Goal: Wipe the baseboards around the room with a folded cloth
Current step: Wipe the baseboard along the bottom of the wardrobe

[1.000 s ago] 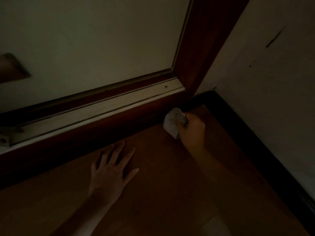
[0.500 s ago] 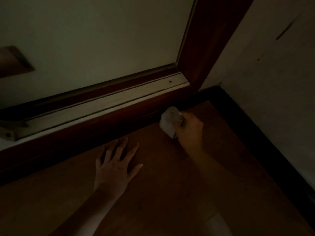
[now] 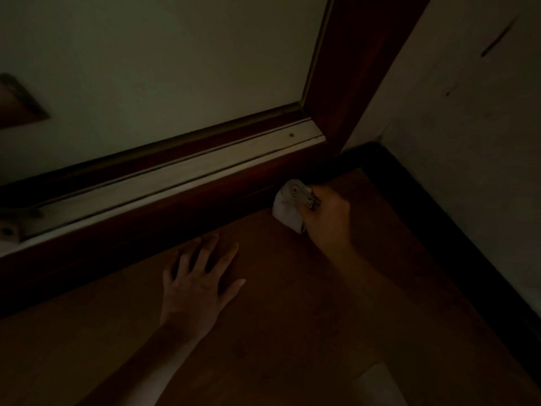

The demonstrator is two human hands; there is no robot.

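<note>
the folded cloth (image 3: 288,206) is gripped in the curled fingers of the right hand (image 3: 329,222) and held against the reddish baseboard (image 3: 175,221) under the door track (image 3: 181,174), near the corner; the board's long axis runs from lower left up to that corner, where a black baseboard (image 3: 445,224) is met along the right wall (image 3: 468,127); the left hand (image 3: 197,285) is laid flat on the floor (image 3: 292,317), fingers spread, nothing held, just beside the board; little room is left toward the corner, far more leftward, where the resting hand would likely have to be shifted.

Dim, murky frame; deepest shadow along the baseboard (image 3: 456,250) (nearly black); soft, bowed edges
</note>
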